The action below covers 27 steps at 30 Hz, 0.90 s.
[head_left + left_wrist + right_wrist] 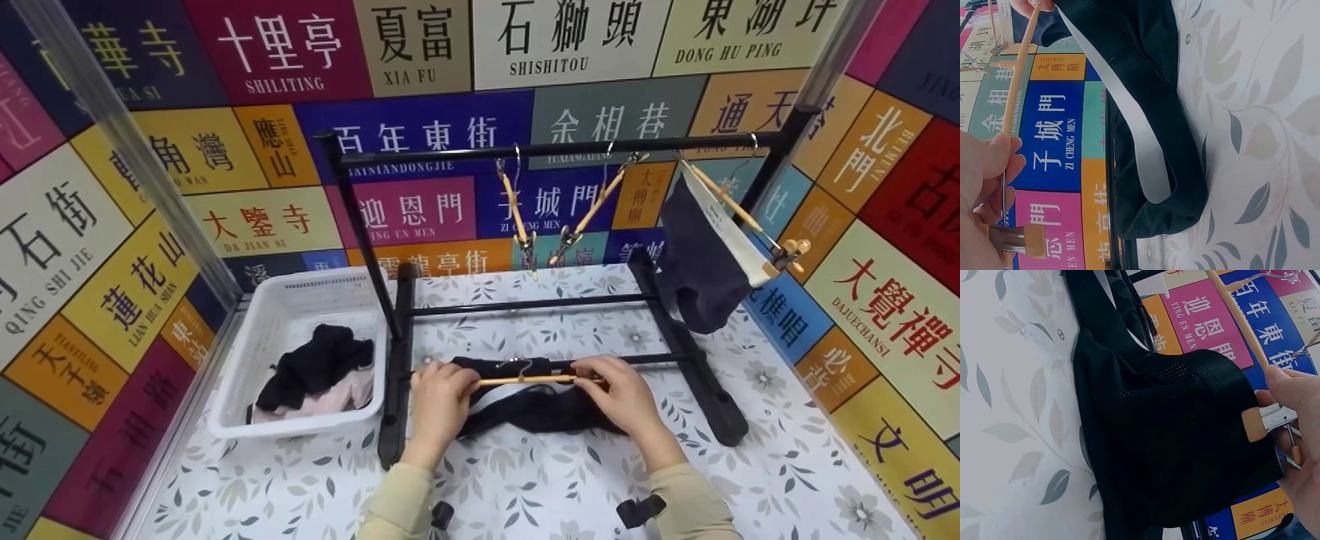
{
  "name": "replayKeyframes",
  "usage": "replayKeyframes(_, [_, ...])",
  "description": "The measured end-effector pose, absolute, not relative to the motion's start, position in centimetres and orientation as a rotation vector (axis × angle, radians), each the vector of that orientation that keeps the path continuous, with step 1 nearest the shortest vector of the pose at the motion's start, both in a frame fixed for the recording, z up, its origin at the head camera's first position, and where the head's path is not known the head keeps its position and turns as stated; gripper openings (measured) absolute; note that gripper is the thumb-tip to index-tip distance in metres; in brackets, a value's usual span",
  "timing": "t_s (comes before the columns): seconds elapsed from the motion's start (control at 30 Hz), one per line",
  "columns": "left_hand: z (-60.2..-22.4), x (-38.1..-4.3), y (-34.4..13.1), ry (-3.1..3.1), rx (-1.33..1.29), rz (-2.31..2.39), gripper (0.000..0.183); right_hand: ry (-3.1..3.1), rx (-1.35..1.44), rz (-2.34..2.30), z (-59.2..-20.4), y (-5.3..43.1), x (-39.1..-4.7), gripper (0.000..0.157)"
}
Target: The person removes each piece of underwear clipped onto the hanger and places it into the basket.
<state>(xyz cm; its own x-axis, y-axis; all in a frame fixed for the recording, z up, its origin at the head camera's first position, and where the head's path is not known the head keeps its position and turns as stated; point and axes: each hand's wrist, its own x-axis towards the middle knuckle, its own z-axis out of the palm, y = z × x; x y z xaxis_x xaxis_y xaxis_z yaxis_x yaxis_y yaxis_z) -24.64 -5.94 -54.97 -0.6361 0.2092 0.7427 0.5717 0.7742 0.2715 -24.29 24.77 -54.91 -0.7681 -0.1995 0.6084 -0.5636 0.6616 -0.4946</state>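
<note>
A wooden clip hanger (pixel 551 379) lies level between my two hands, low over the table. My left hand (pixel 441 390) pinches its left end; in the left wrist view that end's clip (pixel 1019 239) sits beside the palm, apart from the cloth. With thumb and fingers my right hand (pixel 621 391) grips the other end. There, in the right wrist view, the tan clip (pixel 1253 424) bites the edge of black underpants (pixel 1168 433). Their waistband droops open toward the left, showing a pale inner strip (pixel 1134 124). In the head view the black cloth (pixel 540 416) lies below the hanger.
A black rack (pixel 450 156) stands behind my hands, its lower bars near the cloth. Two bare clip hangers (pixel 512 199) and a dark navy garment (pixel 701 255) on another hanger hang from it. At left, a white basket (pixel 225 401) holds black and pink cloth.
</note>
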Motion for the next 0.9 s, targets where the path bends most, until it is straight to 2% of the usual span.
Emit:
replayKeyframes(0.17, [-55.2, -24.8, -6.0, -2.221, -0.571, -0.644, 0.006, -2.377, 0.598, 0.947, -54.7, 25.2, -24.2, 0.046])
replayKeyframes(0.3, [-55.3, -24.7, -6.0, -2.227, -0.554, -0.652, 0.008, -2.368, 0.615, 0.945, -54.6, 25.7, -24.2, 0.052])
replayKeyframes(0.57, [-55.5, -24.8, -6.1, -2.22, -0.559, -0.657, 0.009, -2.372, 0.61, 0.883, -54.4, 26.3, -24.1, 0.052])
replayKeyframes(0.9, [-55.9, -24.7, -6.3, -2.224, -0.554, -0.662, 0.009, -2.291, 0.731, 0.682, -54.4, 26.6, -24.4, 0.039])
